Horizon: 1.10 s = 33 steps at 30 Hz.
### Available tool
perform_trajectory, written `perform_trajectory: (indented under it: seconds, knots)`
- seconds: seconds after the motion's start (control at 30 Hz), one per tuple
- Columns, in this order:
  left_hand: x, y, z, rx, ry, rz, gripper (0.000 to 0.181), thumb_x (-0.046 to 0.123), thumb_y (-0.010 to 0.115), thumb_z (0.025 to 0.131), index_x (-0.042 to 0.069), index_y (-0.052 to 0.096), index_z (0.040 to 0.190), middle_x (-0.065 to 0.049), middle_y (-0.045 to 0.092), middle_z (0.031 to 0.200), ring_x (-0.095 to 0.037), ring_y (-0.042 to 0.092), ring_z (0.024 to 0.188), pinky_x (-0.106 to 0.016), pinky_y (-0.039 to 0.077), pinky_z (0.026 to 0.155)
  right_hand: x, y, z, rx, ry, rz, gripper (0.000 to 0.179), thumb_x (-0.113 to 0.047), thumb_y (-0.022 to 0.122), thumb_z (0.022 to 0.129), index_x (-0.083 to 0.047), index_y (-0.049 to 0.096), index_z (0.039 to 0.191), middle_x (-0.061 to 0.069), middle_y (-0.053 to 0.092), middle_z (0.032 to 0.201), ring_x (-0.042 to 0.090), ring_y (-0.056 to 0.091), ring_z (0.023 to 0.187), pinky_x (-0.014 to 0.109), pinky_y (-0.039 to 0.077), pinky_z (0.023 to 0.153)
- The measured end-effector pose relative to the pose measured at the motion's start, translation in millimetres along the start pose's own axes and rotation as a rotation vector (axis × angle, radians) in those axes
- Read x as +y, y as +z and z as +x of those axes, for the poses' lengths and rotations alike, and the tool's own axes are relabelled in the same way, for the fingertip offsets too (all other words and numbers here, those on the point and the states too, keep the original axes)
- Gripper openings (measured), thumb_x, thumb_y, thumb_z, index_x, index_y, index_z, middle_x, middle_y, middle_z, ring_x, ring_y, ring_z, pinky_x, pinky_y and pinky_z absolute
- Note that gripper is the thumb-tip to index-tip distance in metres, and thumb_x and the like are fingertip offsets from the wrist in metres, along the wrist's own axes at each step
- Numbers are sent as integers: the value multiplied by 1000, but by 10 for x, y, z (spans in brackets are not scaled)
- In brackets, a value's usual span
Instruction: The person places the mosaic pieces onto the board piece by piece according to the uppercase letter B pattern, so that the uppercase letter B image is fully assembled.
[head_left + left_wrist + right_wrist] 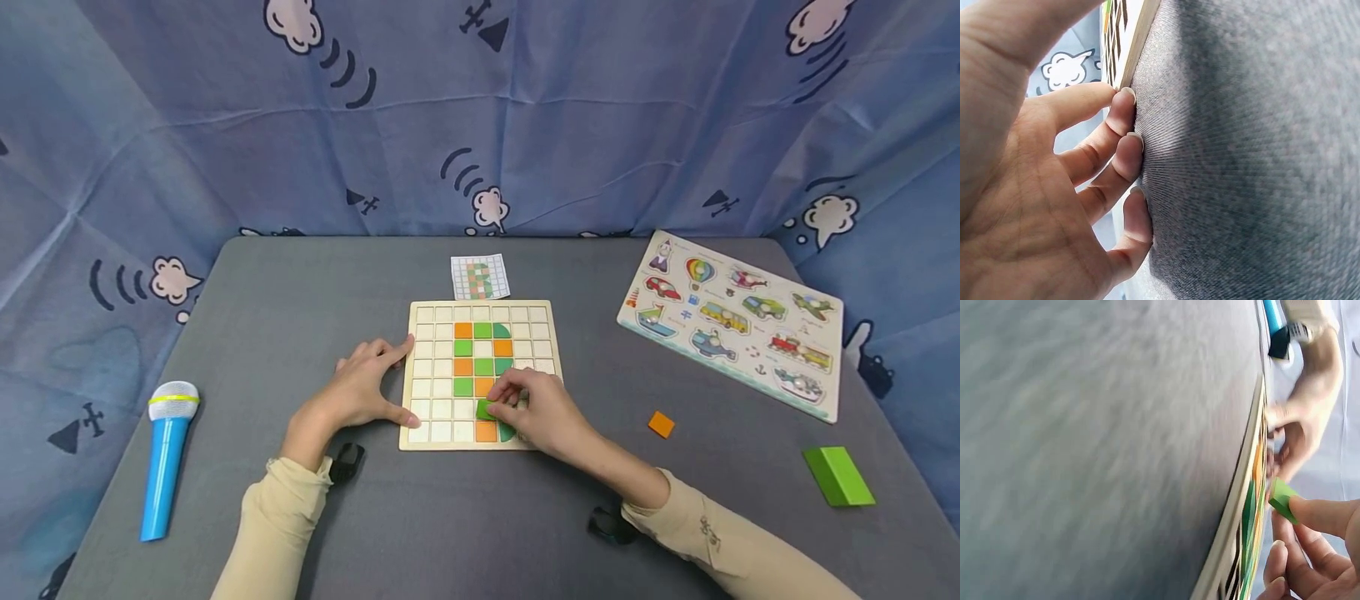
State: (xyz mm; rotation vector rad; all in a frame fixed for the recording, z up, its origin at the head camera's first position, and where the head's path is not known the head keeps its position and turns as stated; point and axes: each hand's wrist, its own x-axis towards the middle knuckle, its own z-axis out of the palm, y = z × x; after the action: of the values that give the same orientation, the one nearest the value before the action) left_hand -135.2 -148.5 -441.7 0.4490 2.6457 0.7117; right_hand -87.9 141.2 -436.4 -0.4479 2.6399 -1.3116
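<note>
A wooden grid board (442, 409) lies flat on the table, with orange tiles (463, 331), green square tiles (463, 387) and dark green curved tiles (503, 331) set in its cells. Between thumb and fingers, my right hand (543, 412) pinches a green square tile (1282, 499), held tilted over the board's lower middle. My left hand (352, 387) spans the left edge of the board, thumb near the lower corner and index fingertip higher up. Its other fingertips (1127, 150) rest on the table cloth. The right hand covers some cells at the lower right.
Behind the board lies a pattern card (480, 277). One loose orange tile (662, 424) is to the right, with a green block (838, 477) farther out. A vehicle puzzle board (731, 325) sits at the back right, and a toy microphone (168, 458) at the left.
</note>
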Motion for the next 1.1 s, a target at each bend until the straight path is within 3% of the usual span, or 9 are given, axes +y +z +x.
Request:
perform_trajectory:
  seconds: [0.23, 0.5, 0.7, 0.9, 1.1]
  knots:
    - [3, -4, -4, 6, 2, 1, 124, 47, 100, 69, 15, 32, 168, -11, 56, 130, -33, 47, 126, -58, 34, 100, -98, 206, 46, -75, -22, 3, 11, -10, 84, 91, -14, 76, 85, -6, 68, 80, 4, 60, 75, 22, 50, 73]
    - [-3, -5, 0, 9, 5, 8, 124, 48, 100, 68, 15, 33, 168, -11, 56, 129, -33, 47, 125, -57, 34, 98, -121, 263, 78, -86, -28, -109, 14, -11, 88, 86, -20, 79, 81, -10, 66, 81, 13, 54, 87, 31, 45, 82]
    - [-5, 2, -2, 6, 6, -2, 124, 47, 99, 69, 15, 32, 168, -12, 55, 133, -33, 47, 125, -57, 34, 99, -114, 262, 67, -70, -9, -157, 18, -12, 92, 82, -20, 76, 83, -5, 64, 91, 15, 52, 91, 35, 44, 85]
    - [-4, 2, -7, 7, 5, -11, 125, 45, 100, 68, 16, 32, 168, -9, 55, 127, -30, 46, 122, -55, 32, 97, -55, 156, -22, -61, -19, -158, 20, -12, 90, 83, -18, 73, 89, -2, 63, 96, 14, 46, 90, 33, 41, 84]
    - [-15, -1, -8, 6, 9, 2, 125, 45, 100, 68, 16, 31, 169, -9, 55, 129, -31, 46, 123, -55, 33, 98, 143, -127, -189, -18, -2, -154, 21, -17, 90, 85, -16, 73, 98, 0, 64, 107, 19, 45, 98, 40, 36, 90]
